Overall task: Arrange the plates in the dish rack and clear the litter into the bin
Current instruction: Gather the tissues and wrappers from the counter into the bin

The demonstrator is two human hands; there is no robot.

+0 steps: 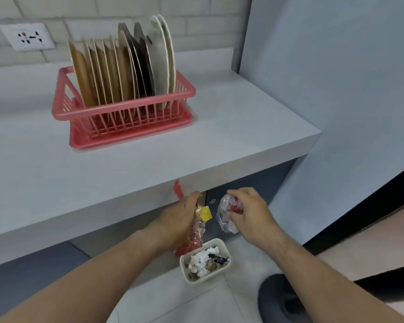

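Plates [124,66] upright in pink dish rack [117,115] on desk [231,127] at 11 o'clock, left hand [180,215] clutching red wrapper [195,231], right hand [250,213] clutching clear wrapper [224,215], both above white bin [226,266] of litter on floor at 6 o'clock

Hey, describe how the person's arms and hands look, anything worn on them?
Both forearms are bare up to the frame's edge, with no sleeves showing. The left hand and right hand wear no gloves, and no watch, bracelet or ring is visible.
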